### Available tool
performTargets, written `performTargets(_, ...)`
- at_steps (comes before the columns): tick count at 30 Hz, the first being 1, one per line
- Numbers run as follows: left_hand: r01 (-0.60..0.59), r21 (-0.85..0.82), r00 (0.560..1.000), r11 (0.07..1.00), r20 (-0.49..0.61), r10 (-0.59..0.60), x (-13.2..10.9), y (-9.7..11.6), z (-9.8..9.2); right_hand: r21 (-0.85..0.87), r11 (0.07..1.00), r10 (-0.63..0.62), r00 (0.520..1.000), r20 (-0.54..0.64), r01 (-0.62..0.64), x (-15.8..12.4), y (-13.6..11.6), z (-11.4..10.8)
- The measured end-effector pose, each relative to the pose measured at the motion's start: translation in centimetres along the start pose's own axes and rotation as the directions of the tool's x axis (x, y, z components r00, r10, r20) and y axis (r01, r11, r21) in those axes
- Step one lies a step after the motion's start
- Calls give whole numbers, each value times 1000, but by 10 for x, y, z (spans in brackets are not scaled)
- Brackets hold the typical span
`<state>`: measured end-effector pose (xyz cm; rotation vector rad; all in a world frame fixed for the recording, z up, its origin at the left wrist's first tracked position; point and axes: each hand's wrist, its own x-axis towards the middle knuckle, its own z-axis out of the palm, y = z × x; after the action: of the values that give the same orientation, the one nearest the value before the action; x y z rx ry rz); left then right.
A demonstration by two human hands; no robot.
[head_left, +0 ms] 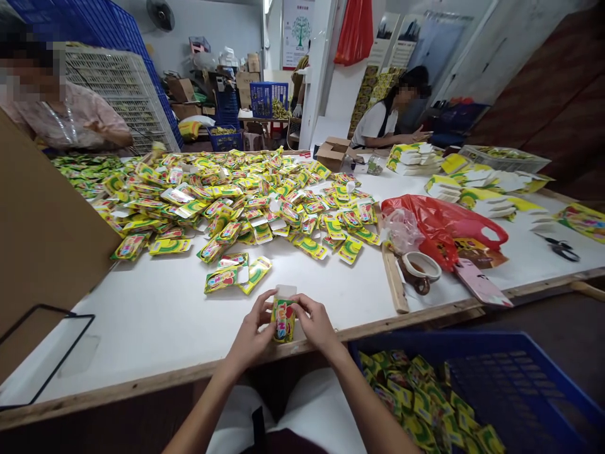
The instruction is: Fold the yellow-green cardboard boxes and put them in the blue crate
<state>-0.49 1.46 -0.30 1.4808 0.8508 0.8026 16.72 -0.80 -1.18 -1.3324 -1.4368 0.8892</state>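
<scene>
At your far left, a brown cardboard panel [51,202] is standing on the white tabletop [155,321], and behind it a co-worker in a pale patterned top [75,113] is sitting. Next, a broad heap of yellow-and-green boxes [236,202] is covering the back of the table, with a few loose boxes [222,278] lying nearer you. Just right of those, your left hand [253,334] is gripping the left side of a small box [283,321], thumb in front. You are holding that box near the table's front edge, between your hands, its printed face turned toward you (its white top flap is standing up). Your right hand [316,321] is pinching its right edge, so both hands are closing on it from opposite sides. Farther right, a wooden strip [394,284] is lying beside a cup [420,266]; a second co-worker in a white top [373,123] is sitting beyond. A red plastic bag [435,214] is lying behind a pink phone [479,284], a blue crate [491,340] is holding more boxes below the table, and black scissors [562,248] are resting at the far right.
</scene>
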Motion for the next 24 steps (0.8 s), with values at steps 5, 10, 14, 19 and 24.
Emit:
performTargets(5,-41,94,992,995,-114,52,2,-4,-3,-34,996,-79,996,-29,78,7,-8,9)
performTargets(10,-128,118,952,985,-263,155,2,-7,-3,78,993,-76,988,-134,87,8,-9,26)
performTargets(14,-133,137,950,982,-265,166,1,-3,-2,78,987,-139,988,-69,144,6,-10,26)
performTargets(19,-109,166,942,980,-297,155,4,0,-3,42,990,-129,989,-73,133,6,-16,24)
performTargets(24,-62,118,922,991,-373,103,10,-1,-2,-5,1000,-30,993,-111,30,15,-19,27)
